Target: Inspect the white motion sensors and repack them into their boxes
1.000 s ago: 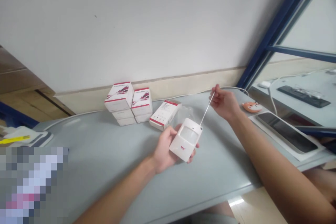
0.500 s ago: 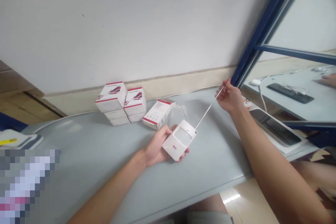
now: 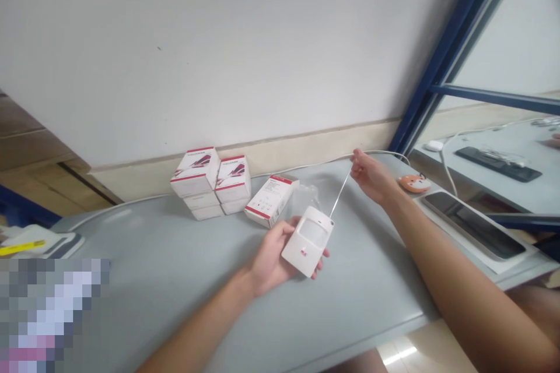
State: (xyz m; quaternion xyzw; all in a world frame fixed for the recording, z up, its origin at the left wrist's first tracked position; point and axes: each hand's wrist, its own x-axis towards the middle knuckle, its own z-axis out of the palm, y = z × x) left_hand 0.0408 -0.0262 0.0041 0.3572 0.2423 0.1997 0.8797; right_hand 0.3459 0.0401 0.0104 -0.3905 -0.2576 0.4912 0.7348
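A white motion sensor (image 3: 308, 241) with a curved window and a small red logo rests in my left hand (image 3: 273, 256), its fingers wrapped around the sides and back. From the sensor's top right corner a thin metal antenna (image 3: 340, 191) slants up to the right. My right hand (image 3: 371, 175) pinches the antenna's far tip between thumb and fingers. Just behind the sensor lies a white and red box (image 3: 272, 199), with a clear plastic wrapper (image 3: 305, 198) beside it.
Several white and red boxes (image 3: 195, 172) are stacked near the wall. On the right are an orange animal-shaped item (image 3: 413, 183) and a dark-screened device (image 3: 475, 224) on white. A blue-framed glass partition (image 3: 420, 93) borders the grey table (image 3: 210, 303). A cable runs along the wall.
My right hand has come closer to the sensor, and the visible length of antenna is shorter. My left hand still holds the sensor. The whole view has shifted slightly.
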